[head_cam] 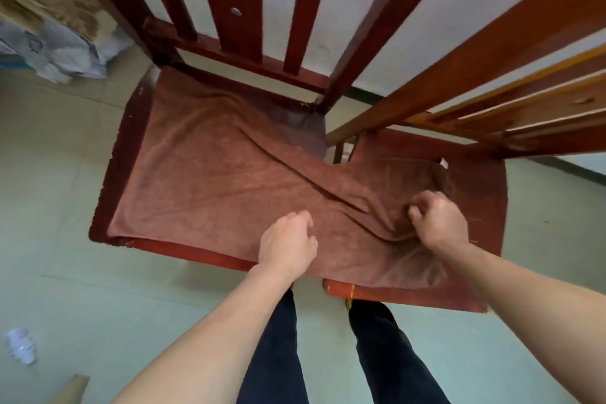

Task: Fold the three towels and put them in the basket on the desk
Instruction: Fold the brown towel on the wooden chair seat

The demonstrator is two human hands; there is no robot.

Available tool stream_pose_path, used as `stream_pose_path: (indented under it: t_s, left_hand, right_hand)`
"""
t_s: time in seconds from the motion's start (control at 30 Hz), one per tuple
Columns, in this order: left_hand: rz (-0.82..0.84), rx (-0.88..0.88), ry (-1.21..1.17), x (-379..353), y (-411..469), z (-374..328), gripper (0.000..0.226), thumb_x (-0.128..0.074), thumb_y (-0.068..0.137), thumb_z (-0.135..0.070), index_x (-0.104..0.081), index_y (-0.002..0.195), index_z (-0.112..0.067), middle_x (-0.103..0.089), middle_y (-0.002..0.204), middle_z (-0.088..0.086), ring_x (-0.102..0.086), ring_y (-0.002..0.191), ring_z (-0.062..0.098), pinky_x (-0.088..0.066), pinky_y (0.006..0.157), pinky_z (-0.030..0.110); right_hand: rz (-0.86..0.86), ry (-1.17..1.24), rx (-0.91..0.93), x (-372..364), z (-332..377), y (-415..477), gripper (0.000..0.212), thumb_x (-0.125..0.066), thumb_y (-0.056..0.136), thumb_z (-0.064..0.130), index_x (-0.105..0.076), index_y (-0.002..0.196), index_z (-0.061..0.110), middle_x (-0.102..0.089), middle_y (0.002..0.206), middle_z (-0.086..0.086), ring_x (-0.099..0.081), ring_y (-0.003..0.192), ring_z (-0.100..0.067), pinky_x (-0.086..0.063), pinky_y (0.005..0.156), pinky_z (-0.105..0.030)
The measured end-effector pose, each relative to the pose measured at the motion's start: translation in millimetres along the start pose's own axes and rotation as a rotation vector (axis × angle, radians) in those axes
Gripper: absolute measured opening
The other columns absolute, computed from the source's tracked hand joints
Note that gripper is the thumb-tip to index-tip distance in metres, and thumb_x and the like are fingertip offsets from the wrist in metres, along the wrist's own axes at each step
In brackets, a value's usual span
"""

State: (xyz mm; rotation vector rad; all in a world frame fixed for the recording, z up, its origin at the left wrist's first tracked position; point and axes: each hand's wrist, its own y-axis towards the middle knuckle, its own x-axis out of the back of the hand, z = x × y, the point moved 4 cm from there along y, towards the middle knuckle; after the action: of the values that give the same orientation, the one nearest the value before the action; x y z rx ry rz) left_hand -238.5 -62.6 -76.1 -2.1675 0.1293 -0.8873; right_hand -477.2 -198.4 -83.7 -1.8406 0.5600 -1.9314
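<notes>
A brown towel (216,180) lies spread across the seats of two red wooden chairs pushed side by side. Long creases run diagonally toward its right part. My left hand (288,243) rests on the towel near the front edge, fingers loosely bent and holding nothing. My right hand (437,223) grips a bunched fold of the towel over the right chair's seat. No basket or desk is in view, and I see only this one towel.
The left chair (131,147) and right chair (488,207) have slatted backs rising behind the seats. A white plastic bottle (20,345) lies on the tiled floor at lower left. Crumpled bags (55,49) sit at far left. My legs stand before the chairs.
</notes>
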Motion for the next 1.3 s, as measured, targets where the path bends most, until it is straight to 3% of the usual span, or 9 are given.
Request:
stream_pose_path:
  t_s: [0.27, 0.4, 0.53, 0.67, 0.77, 0.87, 1.0, 1.13, 1.3]
  left_hand:
    - [0.162, 0.008, 0.065, -132.7, -15.8, -78.6, 0.03, -0.05, 0.093, -0.029, -0.054, 0.121, -0.021, -0.058, 0.119, 0.004, -0.055, 0.111, 0.026, -0.043, 0.086, 0.033]
    - [0.244, 0.068, 0.084, -176.4, -15.3, -89.7, 0.044, -0.052, 0.092, -0.033, -0.042, 0.134, -0.022, -0.047, 0.127, 0.007, -0.045, 0.118, 0.028, -0.043, 0.093, 0.039]
    - [0.187, 0.155, 0.091, -188.5, -13.7, -93.0, 0.044, -0.053, 0.091, -0.032, -0.038, 0.132, -0.022, -0.043, 0.128, 0.006, -0.041, 0.12, 0.027, -0.041, 0.093, 0.04]
    - [0.135, 0.212, 0.112, -189.4, -17.4, -102.2, 0.043, -0.053, 0.091, -0.031, -0.04, 0.131, -0.022, -0.044, 0.126, 0.007, -0.042, 0.12, 0.027, -0.04, 0.093, 0.039]
    - [-0.045, 0.204, 0.148, -186.4, -21.8, -120.5, 0.032, -0.051, 0.091, -0.025, -0.047, 0.122, -0.019, -0.049, 0.119, 0.005, -0.047, 0.113, 0.025, -0.044, 0.087, 0.037]
    - [-0.122, 0.075, 0.082, -194.0, -23.9, -148.9, 0.016, -0.05, 0.091, -0.021, -0.054, 0.106, -0.018, -0.055, 0.107, 0.002, -0.053, 0.103, 0.023, -0.044, 0.081, 0.036]
    - [0.052, -0.054, 0.225, -232.2, -18.9, -177.0, 0.033, -0.059, 0.088, -0.03, -0.053, 0.118, -0.018, -0.053, 0.116, 0.004, -0.05, 0.111, 0.027, -0.042, 0.088, 0.039]
    - [0.037, -0.075, 0.376, -253.6, -8.4, -172.3, 0.026, -0.057, 0.088, -0.018, -0.056, 0.114, -0.017, -0.051, 0.118, 0.007, -0.047, 0.111, 0.029, -0.04, 0.087, 0.039]
    - [0.181, -0.147, 0.241, -262.9, -18.7, -176.7, 0.016, -0.051, 0.089, -0.012, -0.064, 0.097, -0.014, -0.06, 0.108, 0.006, -0.056, 0.102, 0.028, -0.044, 0.083, 0.037]
  right_hand:
    - [-0.028, 0.147, -0.09, 5.3, -64.1, 75.0, 0.05, -0.064, 0.088, 0.036, -0.046, 0.131, 0.018, -0.046, 0.131, -0.014, -0.049, 0.12, -0.038, -0.044, 0.094, -0.047]
    - [0.101, 0.143, -0.02, 2.2, -80.5, 102.9, 0.035, -0.067, 0.085, 0.038, -0.062, 0.116, 0.022, -0.061, 0.127, -0.006, -0.057, 0.116, -0.033, -0.048, 0.095, -0.041]
    - [-0.017, 0.222, -0.042, 29.9, -115.9, 123.4, 0.035, -0.055, 0.089, 0.039, -0.062, 0.114, 0.015, -0.065, 0.113, -0.012, -0.06, 0.106, -0.036, -0.047, 0.086, -0.038]
    - [-0.113, 0.382, -0.149, 61.8, -152.3, 131.5, 0.033, -0.058, 0.091, 0.037, -0.064, 0.114, 0.015, -0.066, 0.118, -0.011, -0.06, 0.11, -0.035, -0.044, 0.088, -0.034]
    - [-0.087, 0.519, -0.207, 58.5, -159.7, 117.0, 0.043, -0.067, 0.084, 0.041, -0.061, 0.118, 0.015, -0.065, 0.119, -0.01, -0.06, 0.11, -0.033, -0.046, 0.093, -0.036]
    - [0.037, 0.677, -0.368, 25.0, -170.3, 110.1, 0.063, -0.072, 0.062, 0.059, -0.066, 0.105, 0.013, -0.071, 0.102, -0.012, -0.067, 0.084, -0.03, -0.056, 0.078, -0.043]
    - [0.183, 0.809, -0.442, -1.4, -161.1, 103.0, 0.032, -0.077, 0.075, 0.035, -0.064, 0.091, 0.009, -0.067, 0.078, -0.007, -0.064, 0.064, -0.021, -0.049, 0.053, -0.029]
    - [0.135, 0.971, -0.429, -1.1, -170.8, 110.4, 0.01, -0.067, 0.084, 0.022, -0.059, 0.083, 0.016, -0.063, 0.081, -0.003, -0.061, 0.066, -0.015, -0.046, 0.055, -0.027]
    - [0.072, 1.014, -0.451, 20.6, -198.3, 98.0, 0.008, -0.062, 0.089, 0.02, -0.055, 0.089, 0.017, -0.056, 0.083, -0.003, -0.052, 0.065, -0.014, -0.046, 0.055, -0.026]
